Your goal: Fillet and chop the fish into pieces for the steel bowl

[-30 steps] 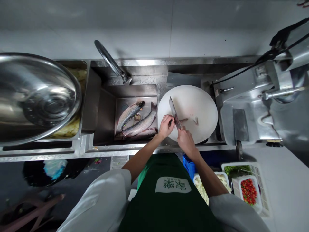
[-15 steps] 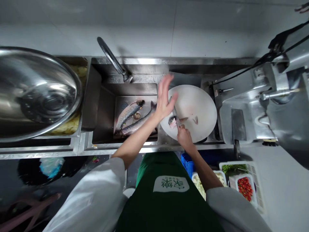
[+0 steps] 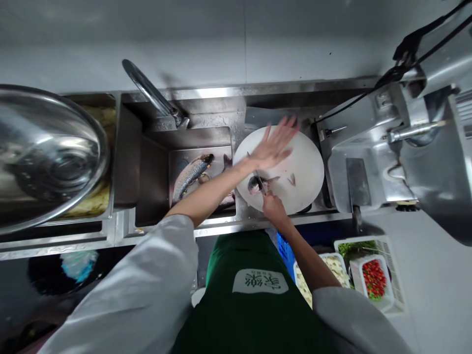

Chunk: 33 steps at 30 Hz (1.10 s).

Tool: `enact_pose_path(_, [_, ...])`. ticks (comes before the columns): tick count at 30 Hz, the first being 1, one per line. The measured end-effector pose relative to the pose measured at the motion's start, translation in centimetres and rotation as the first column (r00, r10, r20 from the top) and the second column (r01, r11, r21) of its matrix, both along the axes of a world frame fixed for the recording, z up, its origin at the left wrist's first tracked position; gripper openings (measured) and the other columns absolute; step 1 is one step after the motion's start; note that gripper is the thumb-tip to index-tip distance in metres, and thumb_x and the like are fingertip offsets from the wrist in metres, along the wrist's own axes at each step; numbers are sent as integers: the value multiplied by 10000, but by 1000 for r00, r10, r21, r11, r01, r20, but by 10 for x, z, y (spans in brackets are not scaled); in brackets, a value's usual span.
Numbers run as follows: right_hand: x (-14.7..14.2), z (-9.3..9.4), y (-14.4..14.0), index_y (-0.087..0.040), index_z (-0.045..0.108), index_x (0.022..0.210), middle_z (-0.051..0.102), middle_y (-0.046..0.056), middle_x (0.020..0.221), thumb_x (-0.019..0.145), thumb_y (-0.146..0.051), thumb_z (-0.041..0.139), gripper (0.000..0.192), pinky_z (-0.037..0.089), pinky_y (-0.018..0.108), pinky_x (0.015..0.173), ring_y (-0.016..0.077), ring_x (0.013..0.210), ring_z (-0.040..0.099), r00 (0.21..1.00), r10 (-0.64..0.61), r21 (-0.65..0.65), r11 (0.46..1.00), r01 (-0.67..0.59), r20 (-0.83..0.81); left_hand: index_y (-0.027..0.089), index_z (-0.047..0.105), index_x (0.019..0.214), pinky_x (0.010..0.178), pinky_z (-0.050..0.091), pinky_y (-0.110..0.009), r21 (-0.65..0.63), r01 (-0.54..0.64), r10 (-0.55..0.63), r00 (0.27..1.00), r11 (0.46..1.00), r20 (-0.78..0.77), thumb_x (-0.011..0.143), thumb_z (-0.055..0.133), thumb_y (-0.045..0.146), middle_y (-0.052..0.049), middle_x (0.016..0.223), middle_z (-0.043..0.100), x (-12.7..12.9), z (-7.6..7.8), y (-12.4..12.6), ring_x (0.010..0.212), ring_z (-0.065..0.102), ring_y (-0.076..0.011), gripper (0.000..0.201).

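My right hand is wrapped round the handle of a knife at the near edge of a round white cutting board. The blade points away from me and to the left, over a cut fish head; I cannot tell whether it is pressing into it. Above the board's far part, my left hand is slightly blurred, fingers spread, holding nothing. Small fin pieces lie on the board. A whole fish rests in the sink; another is partly hidden by my left forearm.
A curved faucet reaches over the sink. A big steel bowl stands at the left. On the right are a steel machine and a cleaver. Below sits a white basket with a tub of chopped red peppers.
My left hand has swung to the right, from the board's left edge to above its far part, and its palm has turned downward. My right hand keeps the knife at the fish head.
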State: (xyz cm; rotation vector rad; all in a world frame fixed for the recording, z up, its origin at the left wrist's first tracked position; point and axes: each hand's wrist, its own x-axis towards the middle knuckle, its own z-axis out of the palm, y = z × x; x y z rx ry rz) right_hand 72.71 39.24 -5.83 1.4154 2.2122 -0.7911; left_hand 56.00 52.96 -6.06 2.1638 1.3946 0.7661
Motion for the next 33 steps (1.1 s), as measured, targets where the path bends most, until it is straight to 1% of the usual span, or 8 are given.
enact_pose_path(3, [-1, -2, 0, -36, 448, 1532, 729, 219, 1185, 1004, -100, 361, 539, 521, 361, 975, 288, 1101, 719, 1000, -6, -17, 1000, 6, 1, 265, 433, 1579, 1267, 111, -712, -163, -47, 45, 999, 986, -16, 1042, 456, 530, -124, 1706, 340, -10, -11, -16, 1623, 199, -365, 600])
enact_pose_path(7, [7, -3, 5, -61, 471, 1511, 720, 222, 1212, 1057, -181, 306, 498, 519, 376, 984, 298, 1124, 709, 999, -8, -7, 1000, 8, -45, 246, 462, 1547, 1281, 165, -631, 43, -280, 273, 953, 959, 132, 1054, 402, 596, -149, 1624, 453, -39, 2, -37, 1600, 269, -348, 608])
enact_pose_path(12, [6, -4, 7, -76, 514, 1474, 726, 209, 1189, 1043, -173, 316, 484, 521, 405, 996, 309, 1115, 704, 998, 0, 7, 1000, 1, -57, 285, 355, 1609, 1281, 140, -633, 151, -271, 254, 960, 951, 118, 1073, 324, 590, -99, 1681, 360, -23, 20, -34, 1629, 181, -340, 617])
enact_pose_path(17, [-3, -8, 0, -26, 419, 1545, 709, 245, 1253, 994, -97, 367, 558, 519, 371, 993, 301, 1144, 704, 1000, -13, 18, 1000, 13, -7, 277, 492, 1523, 1258, 210, -680, -51, -109, 110, 994, 993, 12, 1013, 467, 588, -108, 1634, 442, -10, -7, -18, 1576, 309, -377, 598])
enact_pose_path(20, [7, -12, 7, -76, 538, 1461, 722, 232, 1249, 1043, -160, 347, 468, 514, 370, 1000, 305, 1155, 703, 999, -4, 19, 1000, 5, -35, 251, 590, 1397, 1231, 279, -652, -19, -215, 216, 973, 976, 86, 997, 544, 555, -129, 1528, 542, -30, -15, -28, 1506, 398, -368, 505])
enact_pose_path(24, [20, -13, 19, -80, 647, 1304, 753, 205, 1172, 1097, -272, 342, 416, 514, 344, 975, 304, 1165, 698, 995, -39, 16, 999, 41, -88, 220, 664, 1110, 1123, 436, -500, 64, -477, 448, 857, 876, 254, 1035, 519, 416, -117, 1181, 672, -29, -20, -83, 1217, 589, -290, 255])
enact_pose_path(28, [13, -6, 16, -135, 585, 1416, 756, 163, 1208, 1090, -222, 360, 406, 508, 327, 950, 281, 1132, 713, 992, -46, 30, 998, 50, -120, 227, 634, 953, 941, 511, -424, -30, -461, 455, 861, 887, 225, 964, 618, 300, -79, 987, 659, 16, -47, -146, 990, 602, -262, 76])
enact_pose_path(33, [9, 0, 13, -128, 637, 1323, 764, 165, 1158, 1096, -261, 362, 381, 497, 309, 901, 290, 1112, 715, 992, -82, 57, 995, 87, -94, 219, 608, 897, 852, 509, -363, -92, -584, 584, 763, 806, 276, 913, 590, 165, -65, 938, 651, 24, -71, -167, 922, 607, -228, 59])
